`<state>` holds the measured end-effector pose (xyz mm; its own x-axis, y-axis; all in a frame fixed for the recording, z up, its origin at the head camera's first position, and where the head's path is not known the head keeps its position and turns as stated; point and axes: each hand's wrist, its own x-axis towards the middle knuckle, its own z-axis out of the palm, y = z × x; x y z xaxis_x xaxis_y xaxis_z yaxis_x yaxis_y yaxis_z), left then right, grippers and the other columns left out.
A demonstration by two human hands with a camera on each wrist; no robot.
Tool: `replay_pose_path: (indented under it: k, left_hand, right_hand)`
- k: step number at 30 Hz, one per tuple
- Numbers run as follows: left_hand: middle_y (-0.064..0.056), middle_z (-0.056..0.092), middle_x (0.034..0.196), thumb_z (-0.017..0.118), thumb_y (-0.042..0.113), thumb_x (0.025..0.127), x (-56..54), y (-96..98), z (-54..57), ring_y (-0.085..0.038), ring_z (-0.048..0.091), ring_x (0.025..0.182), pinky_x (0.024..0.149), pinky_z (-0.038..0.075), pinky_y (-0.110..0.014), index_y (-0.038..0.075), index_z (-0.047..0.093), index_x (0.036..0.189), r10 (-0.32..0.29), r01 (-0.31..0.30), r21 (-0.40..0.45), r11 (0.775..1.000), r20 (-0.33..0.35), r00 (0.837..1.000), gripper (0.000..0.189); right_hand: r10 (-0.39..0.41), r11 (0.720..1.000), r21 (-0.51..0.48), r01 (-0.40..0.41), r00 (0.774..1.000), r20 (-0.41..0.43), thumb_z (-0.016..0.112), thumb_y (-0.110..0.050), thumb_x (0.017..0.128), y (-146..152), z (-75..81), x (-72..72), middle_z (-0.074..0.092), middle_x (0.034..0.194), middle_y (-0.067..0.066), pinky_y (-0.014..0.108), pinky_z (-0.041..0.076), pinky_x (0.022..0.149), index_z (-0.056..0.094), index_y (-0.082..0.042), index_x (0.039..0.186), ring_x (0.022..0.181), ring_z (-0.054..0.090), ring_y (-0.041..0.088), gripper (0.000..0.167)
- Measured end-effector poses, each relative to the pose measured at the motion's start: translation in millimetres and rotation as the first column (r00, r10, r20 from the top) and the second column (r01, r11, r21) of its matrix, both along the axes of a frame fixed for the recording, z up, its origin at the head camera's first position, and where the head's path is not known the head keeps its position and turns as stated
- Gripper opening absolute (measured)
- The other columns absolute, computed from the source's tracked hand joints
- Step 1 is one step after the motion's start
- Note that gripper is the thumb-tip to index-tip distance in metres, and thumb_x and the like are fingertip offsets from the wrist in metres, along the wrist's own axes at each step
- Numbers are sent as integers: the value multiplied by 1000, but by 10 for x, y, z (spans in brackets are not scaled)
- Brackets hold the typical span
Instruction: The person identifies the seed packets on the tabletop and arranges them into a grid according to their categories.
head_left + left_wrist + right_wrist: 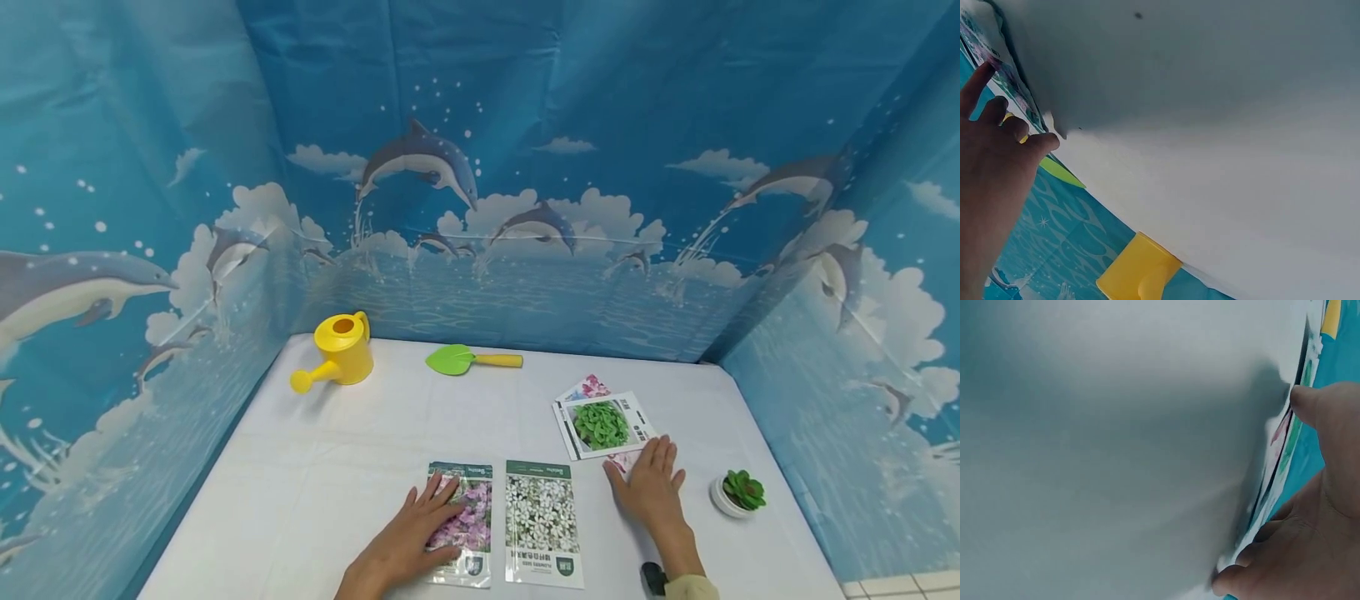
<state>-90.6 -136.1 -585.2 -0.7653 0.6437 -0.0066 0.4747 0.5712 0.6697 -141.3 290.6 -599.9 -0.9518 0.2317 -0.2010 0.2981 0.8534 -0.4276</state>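
Under our spread left hand, a pink-flower packet; by our straight-fingered right hand, a leafy packet. Neither grips; we should press lightly.

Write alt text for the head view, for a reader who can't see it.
A person's left hand rests on a pink-flower seed packet beside a white-flower seed packet; the right hand is at a corner of a leafy-green seed packet. A yellow watering can, green-bladed trowel and potted succulent share the white tablecloth before a dolphin-print backdrop.
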Motion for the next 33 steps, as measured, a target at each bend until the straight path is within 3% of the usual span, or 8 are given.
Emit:
replay_pose_path:
  k: [3,6,13,19,22,26,33]
  left_hand:
    - [-16,31,175,66,46,106,-20,-3,-54,-45,18,163,124,19,-76,10,56,157,-2,2,15,1000,-47,999,64]
    - [-18,32,175,68,44,105,-33,5,-34,-48,19,162,124,20,-76,9,57,156,-5,6,17,1000,-62,998,63]
    - [-16,29,176,76,35,100,-90,60,123,-45,19,163,127,19,-72,8,62,150,5,-6,-66,998,-2,1000,59]
    - [-13,26,178,79,36,98,-166,157,179,-37,19,165,130,19,-67,10,67,140,7,-8,-119,993,-7,1000,51]
    - [-11,24,178,78,38,100,-213,222,192,-35,18,166,130,18,-66,10,61,150,-12,12,-116,993,-4,1000,60]
    - [-9,21,180,75,35,103,-298,364,244,-30,14,167,131,18,-65,16,38,168,-61,63,-78,995,26,998,78]
    - [-3,17,181,69,41,106,-537,732,336,-26,12,167,133,19,-59,21,27,173,-179,176,-110,978,-19,984,81]
  right_hand:
    - [-17,1000,-9,17,1000,-9,60,-42,107,18,-35,-1,-20,166,45,76,-8,124,-11,25,157,157,-19,59,109]
    - [-28,999,-18,27,999,-26,61,-41,107,27,-62,15,-19,166,45,76,-7,125,-11,25,157,157,-18,59,109]
    - [-27,999,-23,26,999,-29,59,-42,108,30,-58,40,-14,166,47,73,-8,126,-13,24,157,157,-16,60,109]
    - [-34,999,-32,34,999,-12,59,-42,108,25,-26,48,-13,166,46,71,-8,127,-12,23,158,158,-16,58,109]
    - [-36,998,-43,35,999,-14,60,-41,108,6,-19,51,-12,168,44,72,-8,127,-10,22,159,158,-16,58,108]
    - [-34,998,-53,33,999,-23,60,-41,108,5,-33,56,-13,169,42,72,-10,127,-11,20,160,159,-17,57,107]
    - [-42,998,-57,40,999,-34,59,-42,107,33,-66,69,-13,168,44,71,-10,127,-14,21,159,159,-18,56,109]
